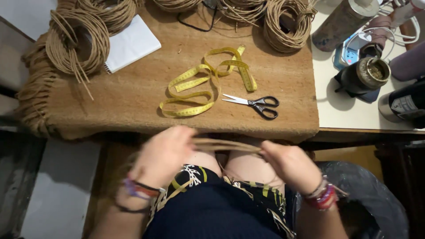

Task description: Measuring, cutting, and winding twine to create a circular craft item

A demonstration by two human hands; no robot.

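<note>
My left hand [163,152] and my right hand [290,164] hover over my lap, just below the table's front edge. Between them runs a short bundle of tan cord strands [223,144], pinched at each end by my fingers. Both wrists carry coloured bracelets. On the brown woven mat [133,95] above lie a yellow measuring tape [199,82] in loose loops and black-handled scissors [256,104], shut, to its right.
Several coils of tan cord [79,42] sit along the mat's back and left edge. A white notepad [130,43] lies beside them. Right of the mat stand a cup with a metal rim [369,73], bottles and cables. A bag-lined bin [372,203] is at my right.
</note>
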